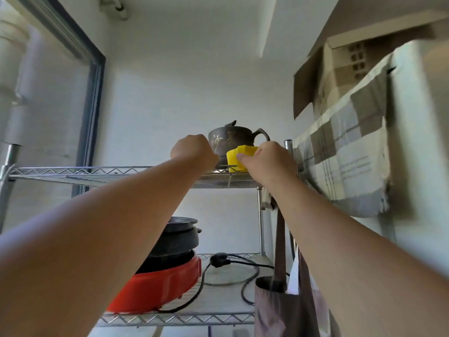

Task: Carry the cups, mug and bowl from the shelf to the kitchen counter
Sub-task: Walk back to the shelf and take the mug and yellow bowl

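1. Both arms reach up to the top tier of a wire shelf [97, 175]; the right hand [268, 158] is closed around a yellow cup [237, 156], thumb on its near side, the other fingers hidden behind it.
2. The left hand [193, 150] is curled just left of that grip, in front of a dark mug [230, 139]; whether it grips anything cannot be told.
3. The cup stands upright on the wire, long axis vertical, mouth up. The mug, behind the grip, points its handle right.
4. The lift likely calls for raising the cup straight up clear of the shelf's raised rim, kept level, before drawing it back toward the person.
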